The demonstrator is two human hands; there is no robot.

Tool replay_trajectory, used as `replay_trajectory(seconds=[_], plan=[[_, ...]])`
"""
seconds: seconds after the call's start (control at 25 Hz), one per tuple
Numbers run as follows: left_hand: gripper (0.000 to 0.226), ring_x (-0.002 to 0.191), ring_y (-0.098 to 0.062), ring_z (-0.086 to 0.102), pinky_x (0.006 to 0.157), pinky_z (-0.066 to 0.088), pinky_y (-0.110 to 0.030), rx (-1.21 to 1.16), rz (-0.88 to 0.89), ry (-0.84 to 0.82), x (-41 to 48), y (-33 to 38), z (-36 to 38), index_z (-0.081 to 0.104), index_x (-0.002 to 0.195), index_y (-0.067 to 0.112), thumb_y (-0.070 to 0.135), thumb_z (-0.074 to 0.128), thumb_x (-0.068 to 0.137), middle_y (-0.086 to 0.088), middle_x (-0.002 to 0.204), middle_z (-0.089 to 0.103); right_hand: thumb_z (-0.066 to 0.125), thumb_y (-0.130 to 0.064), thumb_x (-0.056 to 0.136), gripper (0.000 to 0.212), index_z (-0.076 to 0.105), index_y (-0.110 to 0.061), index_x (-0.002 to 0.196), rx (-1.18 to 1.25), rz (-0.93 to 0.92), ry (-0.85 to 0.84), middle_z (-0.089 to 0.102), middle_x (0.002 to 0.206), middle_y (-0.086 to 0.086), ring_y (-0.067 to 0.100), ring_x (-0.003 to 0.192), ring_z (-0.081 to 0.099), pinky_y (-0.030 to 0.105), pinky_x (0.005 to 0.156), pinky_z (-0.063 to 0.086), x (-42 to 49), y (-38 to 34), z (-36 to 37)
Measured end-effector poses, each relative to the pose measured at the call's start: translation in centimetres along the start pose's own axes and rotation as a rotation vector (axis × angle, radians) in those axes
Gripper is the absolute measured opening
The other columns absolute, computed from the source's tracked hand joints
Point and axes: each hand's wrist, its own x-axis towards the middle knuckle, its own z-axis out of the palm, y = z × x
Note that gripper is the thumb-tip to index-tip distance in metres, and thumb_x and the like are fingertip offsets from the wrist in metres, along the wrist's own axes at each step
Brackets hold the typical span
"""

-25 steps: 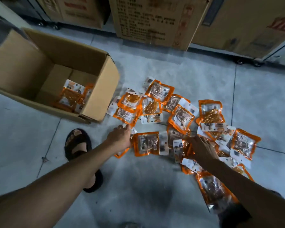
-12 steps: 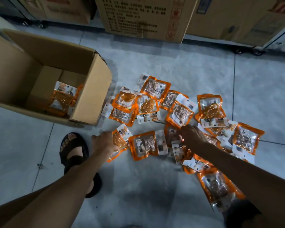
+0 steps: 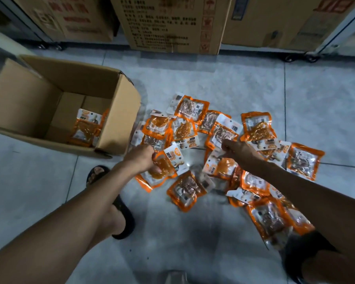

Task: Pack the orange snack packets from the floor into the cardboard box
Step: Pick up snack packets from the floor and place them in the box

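Note:
Several orange snack packets (image 3: 256,128) lie in a loose pile on the grey tiled floor, right of centre. The open cardboard box (image 3: 119,115) stands at the left with a few packets (image 3: 86,128) on its bottom. My left hand (image 3: 141,158) is shut on two stacked packets (image 3: 168,162), held just above the floor beside the box's near right corner. My right hand (image 3: 242,152) reaches into the middle of the pile, fingers pinched at the lower edge of a packet (image 3: 223,133). More packets lie under my right forearm.
Large printed cartons (image 3: 172,23) line the back, some on wheeled racks (image 3: 312,57). My left foot in a black sandal (image 3: 121,214) rests on the floor below the box; my right knee in dark shorts (image 3: 307,253) is at the bottom right.
My left hand lifted packets from the pile's left edge and moved up towards the box corner. My right hand slid up and left across the pile and pinched a packet.

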Motion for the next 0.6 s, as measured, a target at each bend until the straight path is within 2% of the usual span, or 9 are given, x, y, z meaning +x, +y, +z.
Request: replay_trajectory(seconds=[0.04,0.12,0.16,0.24,0.32,0.44,0.52,0.6], plan=[[0.034,0.082,-0.022,0.069,0.082,0.055,-0.035,-0.015,0.030,-0.028,0.1,1.1,1.1,0.071,0.085,0.013,0.034,0.088,0.064,-0.003,0.085,0.073,0.066,-0.019,0.088,0.013,0.054,-0.013,0.090,0.071,0.057,0.055,0.054,0.071,-0.004,0.013,0.061,0.050,0.020,0.051,0.034,-0.2,-0.4,-0.6],[0.033,0.079,-0.020,0.068,0.079,0.054,-0.032,-0.054,0.062,-0.080,0.3,2.8,4.7,0.067,0.077,0.013,0.036,0.087,0.064,-0.002,0.078,0.071,0.063,-0.020,0.091,0.011,0.054,-0.014,0.092,0.258,0.190,0.248,0.056,0.072,-0.006,0.009,0.061,0.051,0.020,0.051,0.039,-0.2,0.0,-1.3],[0.036,0.080,-0.022,0.068,0.077,0.052,-0.031,-0.071,0.054,-0.078,0.4,3.4,6.9,0.065,0.076,0.013,0.039,0.087,0.063,-0.004,0.080,0.072,0.061,-0.020,0.092,0.011,0.054,-0.012,0.096,0.381,0.252,0.348,0.060,0.077,-0.005,0.010,0.065,0.055,0.020,0.053,0.044,-0.1,0.3,-1.4],[0.047,0.092,-0.027,0.068,0.078,0.051,-0.034,-0.094,0.002,-0.026,0.9,4.3,11.1,0.067,0.089,0.008,0.043,0.085,0.064,-0.012,0.098,0.073,0.056,-0.022,0.096,0.016,0.052,-0.008,0.104,0.618,0.381,0.461,0.061,0.083,-0.002,0.013,0.070,0.058,0.018,0.057,0.050,-0.1,1.0,-1.6],[0.058,0.108,-0.027,0.062,0.086,0.051,-0.036,-0.062,-0.075,0.068,1.3,5.1,14.0,0.066,0.111,0.011,0.046,0.082,0.068,-0.011,0.119,0.064,0.053,-0.022,0.097,0.024,0.050,-0.006,0.115,0.797,0.488,0.483,0.061,0.092,0.005,0.014,0.072,0.059,0.027,0.060,0.054,-0.5,1.8,-1.0],[0.091,0.125,-0.027,0.050,0.098,0.047,-0.038,0.037,-0.130,0.146,1.7,6.0,15.6,0.042,0.138,0.015,0.050,0.083,0.065,-0.011,0.138,0.048,0.052,-0.021,0.098,0.028,0.048,-0.005,0.121,0.877,0.634,0.441,0.060,0.094,0.006,0.011,0.068,0.055,0.023,0.052,0.047,-1.5,2.9,0.3],[0.113,0.131,-0.032,0.044,0.102,0.043,-0.042,0.057,-0.138,0.137,1.9,6.5,15.3,0.022,0.148,0.013,0.051,0.085,0.061,-0.017,0.144,0.042,0.052,-0.018,0.098,0.024,0.051,-0.006,0.119,0.929,0.687,0.426,0.057,0.084,0.003,0.012,0.065,0.053,0.020,0.047,0.046,-2.0,3.5,1.4],[0.125,0.137,-0.036,0.037,0.106,0.038,-0.045,0.013,-0.140,0.084,2.2,7.2,14.7,0.010,0.152,0.012,0.050,0.086,0.060,-0.021,0.149,0.035,0.053,-0.018,0.098,0.021,0.053,-0.007,0.117,0.931,0.723,0.392,0.057,0.081,0.004,0.014,0.062,0.052,0.019,0.043,0.045,-2.3,3.8,2.4]])
